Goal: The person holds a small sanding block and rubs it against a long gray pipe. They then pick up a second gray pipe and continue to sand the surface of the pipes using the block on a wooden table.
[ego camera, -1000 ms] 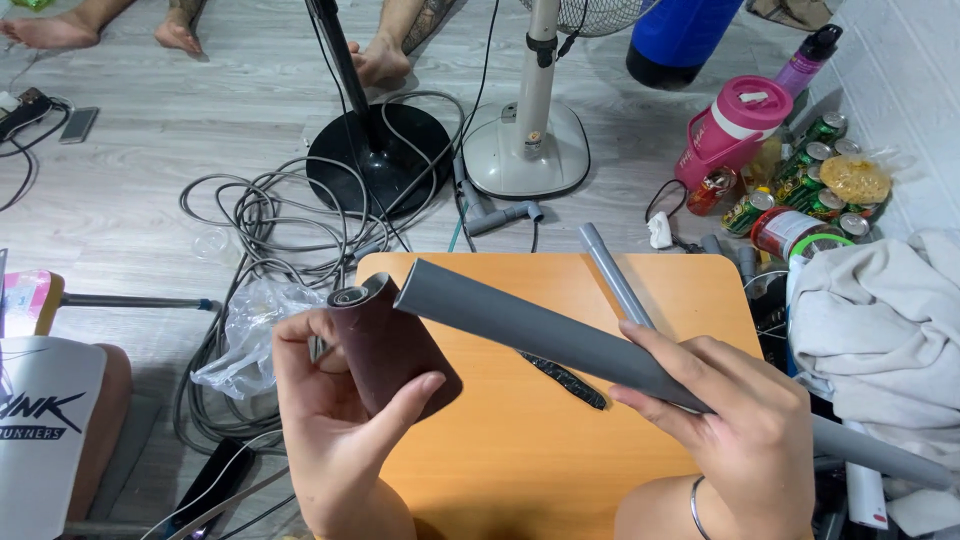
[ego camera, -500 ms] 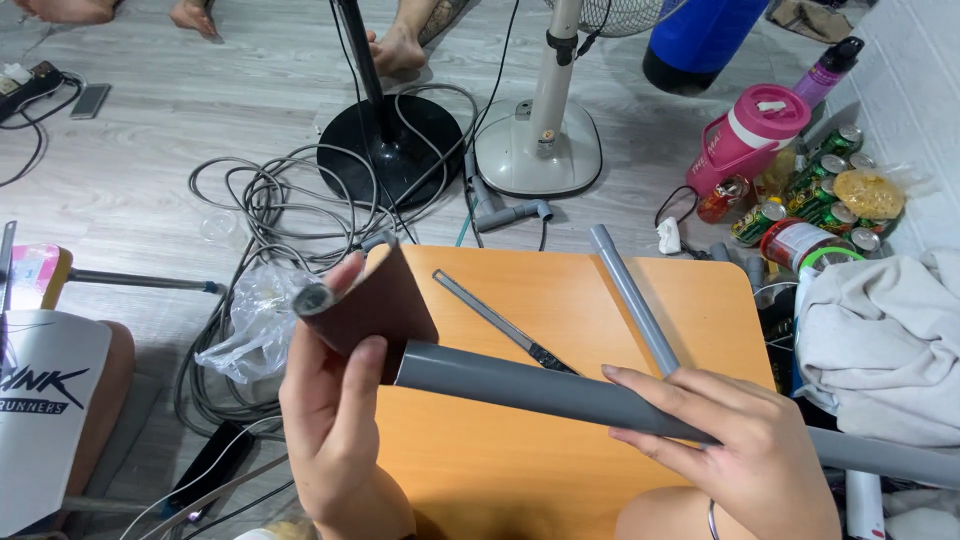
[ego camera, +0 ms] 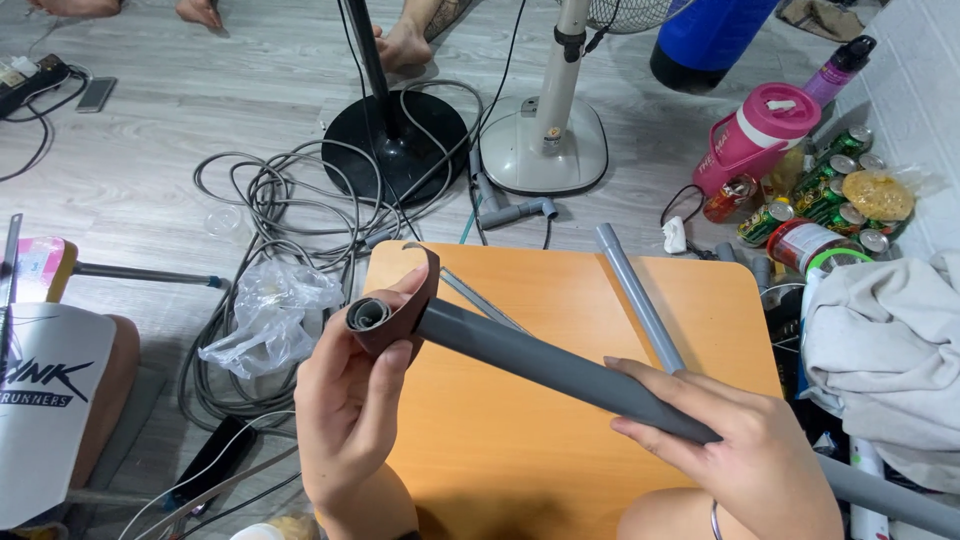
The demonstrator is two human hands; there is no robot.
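On my right, on the floor by the white wall, I see a cluster of green drink cans (ego camera: 835, 185) with silver tops, a red can (ego camera: 728, 197) lying beside them, and a clear bag of yellow snacks (ego camera: 880, 193). A red-labelled round tub with a green rim (ego camera: 805, 245) sits just below. A crumpled clear plastic bag (ego camera: 268, 312) lies left of the surface (ego camera: 560, 440)

The far end of the grey pipe (ego camera: 560, 365) was covered by the dark sandpaper sheet (ego camera: 395, 310) and its near end cut off at the right edge. The right hand (ego camera: 740, 455) was cropped at the bottom edge. The left hand (ego camera: 350, 410) was partly cropped there too.
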